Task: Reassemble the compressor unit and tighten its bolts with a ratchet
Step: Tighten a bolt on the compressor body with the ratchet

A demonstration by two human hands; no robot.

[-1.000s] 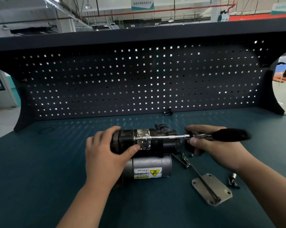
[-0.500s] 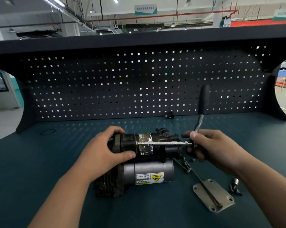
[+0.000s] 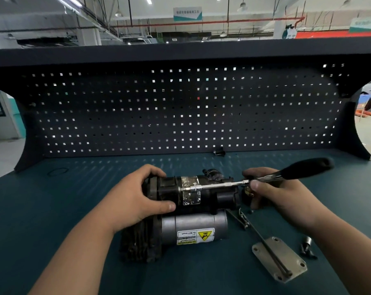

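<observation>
The compressor unit (image 3: pixel 193 211) lies on its side mid-bench: a black body on top, a silver cylinder with a yellow warning label below. My left hand (image 3: pixel 135 199) grips the unit's left end, thumb along its front. My right hand (image 3: pixel 280 194) holds the ratchet (image 3: pixel 265 177) at its head. The long silver extension runs left across the black body to a socket near the taped patch. The ratchet's black handle points up and to the right.
A metal cover plate (image 3: pixel 286 262) with a long bolt (image 3: pixel 267 248) across it lies at the front right. A small socket piece (image 3: pixel 307 248) sits right of the plate. A small black part (image 3: pixel 219 151) rests at the foot of the pegboard (image 3: pixel 180 111), and an O-ring (image 3: pixel 57 171) lies far left.
The ratchet handle swung from pointing right to upright, and now leans up and to the right again. My left hand kept its grip on the compressor.
</observation>
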